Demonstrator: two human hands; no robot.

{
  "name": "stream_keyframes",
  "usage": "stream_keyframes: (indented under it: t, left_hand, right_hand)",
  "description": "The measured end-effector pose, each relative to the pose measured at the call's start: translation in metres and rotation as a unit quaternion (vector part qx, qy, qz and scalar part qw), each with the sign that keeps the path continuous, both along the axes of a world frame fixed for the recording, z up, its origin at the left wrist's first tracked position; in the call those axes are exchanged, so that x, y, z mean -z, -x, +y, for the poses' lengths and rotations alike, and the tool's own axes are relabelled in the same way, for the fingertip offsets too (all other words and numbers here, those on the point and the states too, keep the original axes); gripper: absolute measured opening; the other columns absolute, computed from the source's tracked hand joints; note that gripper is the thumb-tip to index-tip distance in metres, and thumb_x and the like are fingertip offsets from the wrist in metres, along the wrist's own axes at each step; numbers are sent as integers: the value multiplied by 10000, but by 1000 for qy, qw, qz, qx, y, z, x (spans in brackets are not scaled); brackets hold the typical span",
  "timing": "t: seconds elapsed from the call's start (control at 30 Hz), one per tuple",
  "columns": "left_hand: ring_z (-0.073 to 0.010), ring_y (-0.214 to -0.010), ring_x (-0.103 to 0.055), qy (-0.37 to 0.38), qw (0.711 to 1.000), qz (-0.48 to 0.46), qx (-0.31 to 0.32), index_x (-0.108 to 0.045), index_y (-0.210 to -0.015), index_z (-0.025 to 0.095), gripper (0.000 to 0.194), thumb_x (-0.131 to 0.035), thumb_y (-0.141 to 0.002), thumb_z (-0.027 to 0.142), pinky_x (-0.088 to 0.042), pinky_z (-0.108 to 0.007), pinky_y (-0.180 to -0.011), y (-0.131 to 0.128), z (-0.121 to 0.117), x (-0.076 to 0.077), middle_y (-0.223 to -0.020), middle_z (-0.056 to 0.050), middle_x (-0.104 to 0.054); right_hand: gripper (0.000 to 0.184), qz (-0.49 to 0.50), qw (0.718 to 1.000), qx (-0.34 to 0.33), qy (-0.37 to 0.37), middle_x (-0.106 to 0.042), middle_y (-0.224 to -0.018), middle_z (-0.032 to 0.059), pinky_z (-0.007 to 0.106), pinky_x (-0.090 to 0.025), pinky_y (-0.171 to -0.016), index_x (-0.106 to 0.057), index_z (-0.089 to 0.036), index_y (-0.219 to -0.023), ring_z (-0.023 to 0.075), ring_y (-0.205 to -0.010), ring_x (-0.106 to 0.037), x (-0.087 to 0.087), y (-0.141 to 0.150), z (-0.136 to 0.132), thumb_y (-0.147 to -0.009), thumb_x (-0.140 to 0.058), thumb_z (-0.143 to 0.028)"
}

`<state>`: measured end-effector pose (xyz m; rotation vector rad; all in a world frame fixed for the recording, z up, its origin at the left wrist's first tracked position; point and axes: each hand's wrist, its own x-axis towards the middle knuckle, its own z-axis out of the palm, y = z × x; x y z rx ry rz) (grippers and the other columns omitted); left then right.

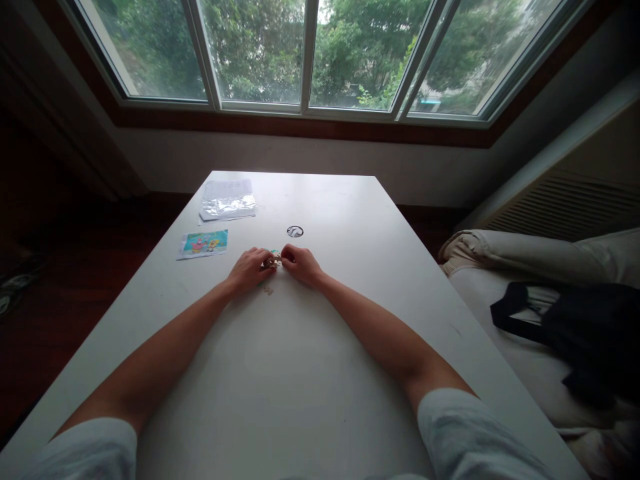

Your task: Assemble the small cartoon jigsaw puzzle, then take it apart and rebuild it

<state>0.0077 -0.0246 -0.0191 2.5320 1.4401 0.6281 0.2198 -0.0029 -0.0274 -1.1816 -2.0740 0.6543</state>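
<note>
Some small pieces [274,261] are pinched by left hand [249,267] and right hand [302,264]; by uneven pressure, they could be scattered.

Daylight enters through a wide sliding window [305,60], edged in dark reddish-brown wood trim [300,125], with leafy green trees [370,50] outside. Below it runs a pale wall [320,157]. The white worktop [280,387] catches a sheen at its far end. Dark reddish flooring [115,250] lies left; at right, a slatted grille [555,203] stands behind cream upholstery [475,293]. The room's corners are dim.
</note>
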Motion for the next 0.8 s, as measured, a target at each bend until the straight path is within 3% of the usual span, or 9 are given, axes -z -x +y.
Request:
stream_keyframes:
  t: [0.3, 0.63, 0.8]
  left_hand:
    - [-228, -854, -611, -29, 999, 6, -29, -648, -897, 226, 235, -475, -990, 355, -417, -353, -782, -4, -4, -1, -876, -47, -684]
    - [-229, -887, -637, -54, 998, 11, -39, -697, -910, 241, 231, -498, -983, 333, -413, -374, -847, -6, -4, -2, -901, -43, -723]
    - [-209, -833, -641, -43, 996, -52, -62, -699, -988, 240, 198, -534, -958, 345, -436, -339, -817, -3, -4, -2, -888, -31, -727]
  right_hand:
    - [88, 4, 1000, 10, -18, -629, -729, -28, 235, -352, -643, -644, -210, -870, 121, -653, -503, 2, 0, -1, -840, -580, -263]
    - [69, 0, 999, 36, -15, -624, -713, -37, 234, -337, -623, -646, -220, -851, 123, -641, -490, 4, 3, 1, -833, -585, -246]
    - [131, -2, 1000, 12, -11, -657, -739, -28, 231, -344, -644, -687, -214, -894, 119, -666, -517, 1, 3, 1, -900, -605, -316]
